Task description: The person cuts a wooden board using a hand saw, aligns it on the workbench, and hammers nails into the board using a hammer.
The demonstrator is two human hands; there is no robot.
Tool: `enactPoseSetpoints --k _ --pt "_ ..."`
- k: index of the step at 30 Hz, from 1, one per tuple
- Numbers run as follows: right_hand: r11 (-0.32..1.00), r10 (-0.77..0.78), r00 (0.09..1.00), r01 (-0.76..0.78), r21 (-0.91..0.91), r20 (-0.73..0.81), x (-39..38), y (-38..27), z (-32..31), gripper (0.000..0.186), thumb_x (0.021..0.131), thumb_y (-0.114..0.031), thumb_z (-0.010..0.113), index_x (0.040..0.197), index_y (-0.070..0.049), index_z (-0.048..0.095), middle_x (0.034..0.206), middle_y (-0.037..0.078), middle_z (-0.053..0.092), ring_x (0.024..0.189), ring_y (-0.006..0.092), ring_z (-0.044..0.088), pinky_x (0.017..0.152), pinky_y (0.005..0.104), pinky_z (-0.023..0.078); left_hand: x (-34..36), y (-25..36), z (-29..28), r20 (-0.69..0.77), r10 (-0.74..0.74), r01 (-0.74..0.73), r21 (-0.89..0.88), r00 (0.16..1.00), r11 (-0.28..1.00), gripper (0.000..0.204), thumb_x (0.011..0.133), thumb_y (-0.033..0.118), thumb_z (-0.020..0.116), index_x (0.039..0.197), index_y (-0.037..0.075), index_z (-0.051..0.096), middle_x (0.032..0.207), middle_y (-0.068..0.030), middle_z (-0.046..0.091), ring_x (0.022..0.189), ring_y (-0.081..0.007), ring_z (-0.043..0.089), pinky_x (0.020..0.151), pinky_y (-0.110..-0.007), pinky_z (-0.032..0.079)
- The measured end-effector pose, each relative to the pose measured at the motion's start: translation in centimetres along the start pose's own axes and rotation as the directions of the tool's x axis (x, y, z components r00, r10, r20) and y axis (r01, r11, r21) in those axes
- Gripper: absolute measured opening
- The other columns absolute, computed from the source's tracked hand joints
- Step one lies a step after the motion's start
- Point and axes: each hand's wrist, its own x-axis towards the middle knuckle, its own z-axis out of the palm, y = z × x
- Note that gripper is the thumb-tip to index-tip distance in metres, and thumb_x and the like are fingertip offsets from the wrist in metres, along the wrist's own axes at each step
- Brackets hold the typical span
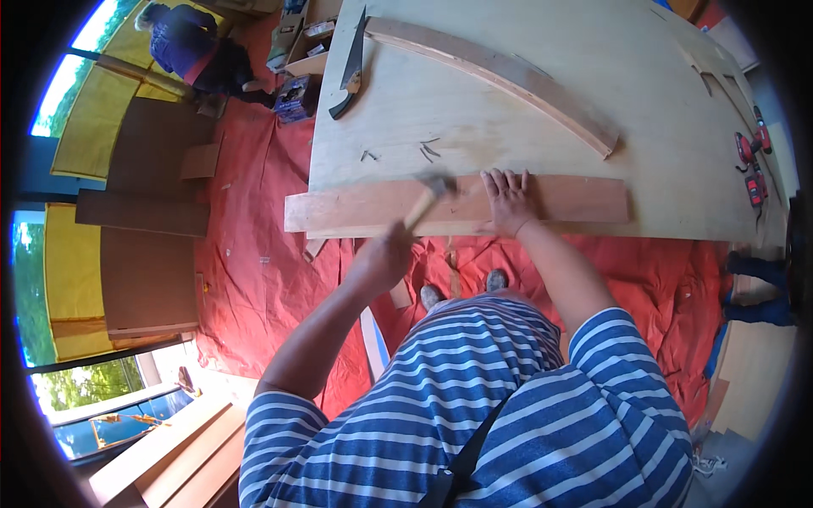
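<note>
My left hand [383, 256] is closed round the wooden handle of a hammer [425, 203]. The hammer's head is blurred and lies over the left half of a long wooden board [579, 199] along the table's near edge; whether it touches the wood I cannot tell. On the same board, right of the hammer, my right hand [511, 201] presses down with its fingers stretched out. Several nails [429, 151] are scattered on the table beyond the board. A second layer of wood shows under the board's near edge.
Farther back on the pale plywood table [677, 144] lie a long wooden beam [500, 74] and a handsaw [351, 74]. Red power drills [745, 148] rest at the right edge. Red sheeting [254, 254] covers the floor. Another person [190, 46] bends at the far left; someone's legs [760, 290] show at right.
</note>
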Motion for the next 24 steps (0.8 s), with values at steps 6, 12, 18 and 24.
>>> enactPoseSetpoints --k 6,12,18,24 --pt "1.0 0.017 0.999 -0.017 -0.022 0.035 -0.5 0.2 0.4 0.125 0.064 -0.07 0.078 0.157 -0.008 0.021 0.153 0.012 0.031 0.142 0.0353 0.027 0.117 0.0705 0.007 -0.2 4.1 -2.6 -0.145 -0.064 0.053 -0.079 0.987 0.995 0.029 0.103 0.028 0.052 0.123 0.006 0.053 0.086 -0.0257 0.066 0.079 -0.0474 0.065 0.066 -0.055 0.05" --pt "1.0 0.005 1.0 -0.005 -0.005 0.014 -0.3 0.1 0.5 0.126 0.063 -0.07 0.078 0.157 -0.008 0.022 0.153 0.013 0.032 0.141 0.0358 0.028 0.117 0.0703 0.008 -0.6 -0.5 1.6 0.061 -0.083 0.074 0.134 0.995 0.988 0.036 0.102 0.031 0.052 0.127 0.005 0.052 0.082 -0.0269 0.066 0.08 -0.0462 0.066 0.067 -0.053 0.051" --pt "1.0 0.0 1.0 0.0 -0.001 0.01 -0.1 0.4 0.1 0.125 0.063 -0.07 0.078 0.157 -0.008 0.022 0.154 0.013 0.032 0.142 0.0363 0.028 0.117 0.0702 0.008 -2.1 2.0 3.0 -0.272 -0.175 0.114 -0.225 0.946 0.968 0.039 0.101 0.032 0.054 0.128 0.004 0.052 0.088 -0.0311 0.067 0.084 -0.05 0.065 0.07 -0.057 0.05" --pt "1.0 0.031 1.0 -0.031 0.001 0.007 0.0 0.8 0.6 0.125 0.063 -0.067 0.08 0.156 -0.009 0.022 0.154 0.013 0.031 0.142 0.0356 0.027 0.118 0.0688 0.008 -1.4 0.5 4.2 -0.114 -0.1 0.104 0.036 0.988 0.994 0.038 0.1 0.031 0.056 0.129 0.007 0.051 0.086 -0.0301 0.066 0.082 -0.0495 0.065 0.068 -0.058 0.049"
